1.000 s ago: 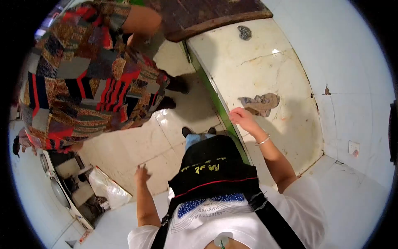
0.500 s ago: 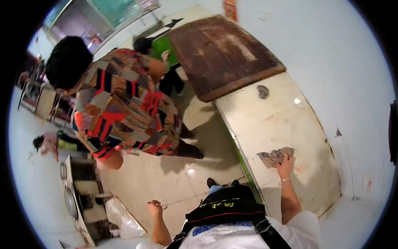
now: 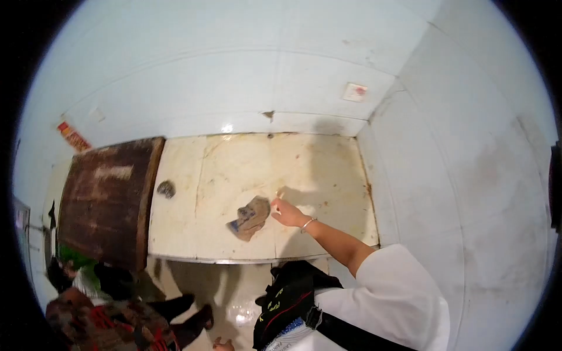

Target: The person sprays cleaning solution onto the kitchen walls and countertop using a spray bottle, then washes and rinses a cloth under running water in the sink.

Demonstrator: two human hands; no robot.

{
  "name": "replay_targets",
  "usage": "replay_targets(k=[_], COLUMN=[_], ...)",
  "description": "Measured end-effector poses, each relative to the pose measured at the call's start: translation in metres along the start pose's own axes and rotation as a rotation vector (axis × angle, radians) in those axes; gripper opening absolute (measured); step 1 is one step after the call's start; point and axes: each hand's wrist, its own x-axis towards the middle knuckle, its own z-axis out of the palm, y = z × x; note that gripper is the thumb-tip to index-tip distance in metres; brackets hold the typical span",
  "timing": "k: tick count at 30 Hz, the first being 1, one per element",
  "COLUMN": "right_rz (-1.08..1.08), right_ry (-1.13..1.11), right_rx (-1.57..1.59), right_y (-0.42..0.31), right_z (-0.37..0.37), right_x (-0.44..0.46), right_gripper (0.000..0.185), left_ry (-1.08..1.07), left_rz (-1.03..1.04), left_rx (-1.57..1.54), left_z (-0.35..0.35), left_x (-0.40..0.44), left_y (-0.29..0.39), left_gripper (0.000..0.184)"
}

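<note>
1 right grip (image 3: 287, 213), half open, just beside brown cloth (image 3: 252, 219).

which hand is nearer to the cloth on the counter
Right. The right hand is over the counter, just beside the cloth; contact is unclear. The left hand is farther off, low at the picture's bottom edge, in front of the counter.

From my right hand (image 3: 287, 213), I have a way across the counter (image 3: 336, 205) between 1 and 3 o'clock, as far as the back wall (image 3: 205, 88) and side wall (image 3: 439, 175). Toward 9 lie the rag (image 3: 252, 217), close by, then the scourer (image 3: 166, 188) and the raised board (image 3: 111, 199).
</note>
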Motion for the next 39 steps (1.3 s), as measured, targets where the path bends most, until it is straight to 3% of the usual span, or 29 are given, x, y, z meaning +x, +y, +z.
replay_targets(k=[2,3,5,6,11,13,14,15,16,17,19,21,22,24,29,32,34,36,37,39], right_rz=[-0.053,-0.084,-0.111,-0.006,0.278,0.416,0.451,0.488,0.063,0.277,0.413,0.349,0.255,0.176,0.414,0.417,0.398,0.385,0.371,0.359], right_ry=[0.050,-0.028,-0.083,-0.173,-0.336,-0.349,-0.295,-0.245,-0.058,0.104,0.368,0.566,0.707,0.935,0.884,0.837,0.805,0.770,0.777,0.783], right_rx=[-0.030,-0.072,-0.143,-0.206,-0.301,-0.058,-0.070,-0.076,-0.203,-0.073,0.062,-0.115,-0.364,-0.608,-0.221,-0.185,-0.179,-0.175,-0.196,-0.214], right_y=[0.023,0.036,0.042,0.041,0.058,0.056,0.061,0.070,0.101,0.107,0.090,0.143,0.168,0.149,0.155,0.173,0.166,0.153,0.147,0.146], right_z=[-0.017,-0.030,-0.063,-0.078,-0.100,-0.113,-0.125,-0.141,-0.156,-0.181,-0.244,-0.303,-0.327,-0.367,-0.424,-0.430,-0.429,-0.428,-0.427,-0.421], right_x=[-0.012,-0.018,-0.036,-0.047,-0.083,-0.082,-0.068,-0.052,-0.037,-0.012,0.033,0.093,0.117,0.134,0.175,0.194,0.197,0.195,0.194,0.191], right_gripper=[0.027,0.023,0.022,0.026,0.030,0.030,0.031,0.033,0.025,0.025,0.028,0.036,0.044,0.055,0.057,0.055,0.051,0.048,0.038,0.030], left_ry=[-0.214,-0.215,-0.239,-0.247,-0.489,-0.572,-0.558,-0.676,-0.792,-0.908,-1.142,-0.899,-0.797,-0.673,-0.549,-0.551,-0.563,-0.599,-0.563,-0.557], left_rz=[-0.015,0.007,-0.144,-0.231,0.043,0.096,0.088,0.061,0.032,0.002,-0.054,-0.208,-0.263,-0.324,-0.310,-0.562,-0.558,-0.538,-0.642,-0.560], left_rx=[0.631,0.634,0.325,0.179,-0.068,-0.127,-0.135,-0.276,-0.413,-0.549,-0.829,-0.666,-0.612,-0.573,-0.593,-0.270,-0.274,-0.275,-0.206,-0.236], left_z=[-0.005,0.002,0.032,0.039,0.046,0.043,0.035,0.024,0.009,-0.005,-0.026,-0.046,-0.059,-0.079,-0.103,-0.094,-0.093,-0.098,-0.088,-0.094], left_x=[0.004,0.016,0.050,0.058,0.061,0.061,0.058,0.054,0.049,0.041,0.024,-0.006,-0.022,-0.050,-0.087,-0.076,-0.072,-0.066,-0.056,-0.054], left_y=[0.021,0.022,0.026,0.026,0.028,0.023,0.022,0.015,0.006,-0.003,-0.014,-0.016,-0.015,-0.009,0.047,0.112,0.127,0.135,0.143,0.154], left_gripper=[0.023,0.023,0.026,0.028,0.028,0.030,0.030,0.028,0.027,0.027,0.030,0.026,0.025,0.023,0.026,0.025,0.015,0.029,0.027,0.028])
